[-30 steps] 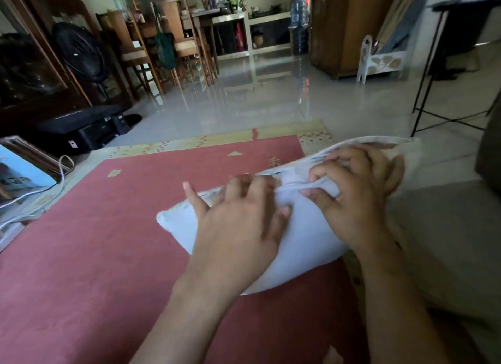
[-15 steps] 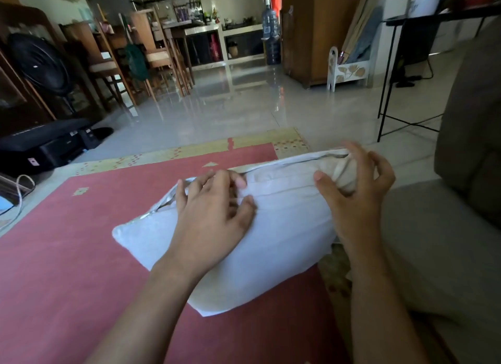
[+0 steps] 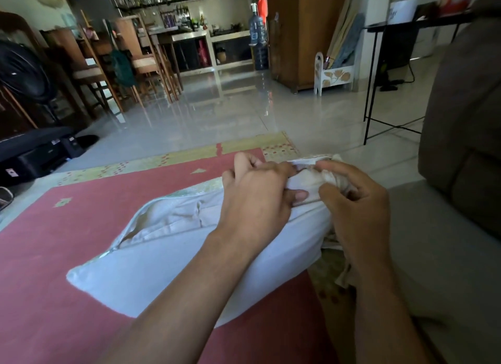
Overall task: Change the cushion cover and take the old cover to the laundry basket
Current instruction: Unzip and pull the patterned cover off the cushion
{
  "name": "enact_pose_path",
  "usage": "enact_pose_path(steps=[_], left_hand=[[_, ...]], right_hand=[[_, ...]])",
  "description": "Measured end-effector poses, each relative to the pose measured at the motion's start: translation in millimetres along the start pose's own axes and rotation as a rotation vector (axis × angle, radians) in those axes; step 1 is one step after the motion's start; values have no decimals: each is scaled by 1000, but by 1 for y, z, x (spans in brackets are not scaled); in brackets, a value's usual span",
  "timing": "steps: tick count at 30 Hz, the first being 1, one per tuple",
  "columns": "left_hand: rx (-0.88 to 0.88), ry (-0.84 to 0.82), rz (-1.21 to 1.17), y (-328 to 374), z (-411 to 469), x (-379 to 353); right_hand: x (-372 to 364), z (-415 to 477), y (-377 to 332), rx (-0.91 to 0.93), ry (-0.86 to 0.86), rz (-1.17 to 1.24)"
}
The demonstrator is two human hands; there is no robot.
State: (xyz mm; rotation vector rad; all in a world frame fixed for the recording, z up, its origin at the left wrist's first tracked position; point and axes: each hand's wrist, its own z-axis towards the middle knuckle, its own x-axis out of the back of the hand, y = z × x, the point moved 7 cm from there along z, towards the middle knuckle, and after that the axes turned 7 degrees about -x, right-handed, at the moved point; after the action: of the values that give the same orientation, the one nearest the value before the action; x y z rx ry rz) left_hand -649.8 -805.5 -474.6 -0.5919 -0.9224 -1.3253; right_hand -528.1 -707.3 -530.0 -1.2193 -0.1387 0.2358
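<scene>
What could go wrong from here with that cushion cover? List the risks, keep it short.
1. Both hands, left hand and right hand, pinch cloth at one end of the cover's opening; a hard pull there could strain the seam or zip.
2. The cushion overhangs the seat edge above the red rug, so it may slide off if the grip loosens.
3. No laundry basket is in view, so the old cover still has to be carried somewhere.

1 cushion (image 3: 168,269), 2 hands (image 3: 254,201), 1 rug (image 3: 54,255)

Glossy tile floor (image 3: 217,114) — red rug (image 3: 67,241).
</scene>
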Motion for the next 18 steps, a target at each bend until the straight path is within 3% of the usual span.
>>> enact_pose_path(steps=[2,6,9,12,14,16,18], left_hand=[[-26,135,45,1,-5,9],[-40,239,147,-8,-17,29],[7,280,113,-37,-24,50],[190,268,53,-79,-25,60],[244,279,26,-92,-26,58],[243,315,-28,-93,-26,55],[248,332,-112,-96,-27,52]], right_hand=[[2,1,-1,25,40,20],[8,6,22,-74,89,21],[-8,8,56,-261,-124,-30],[-35,3,70,-336,-270,-20],[-47,-2,67,-289,-234,-71],[-55,-10,47,-111,-207,-125],[-65,-20,22,44,-301,31]])
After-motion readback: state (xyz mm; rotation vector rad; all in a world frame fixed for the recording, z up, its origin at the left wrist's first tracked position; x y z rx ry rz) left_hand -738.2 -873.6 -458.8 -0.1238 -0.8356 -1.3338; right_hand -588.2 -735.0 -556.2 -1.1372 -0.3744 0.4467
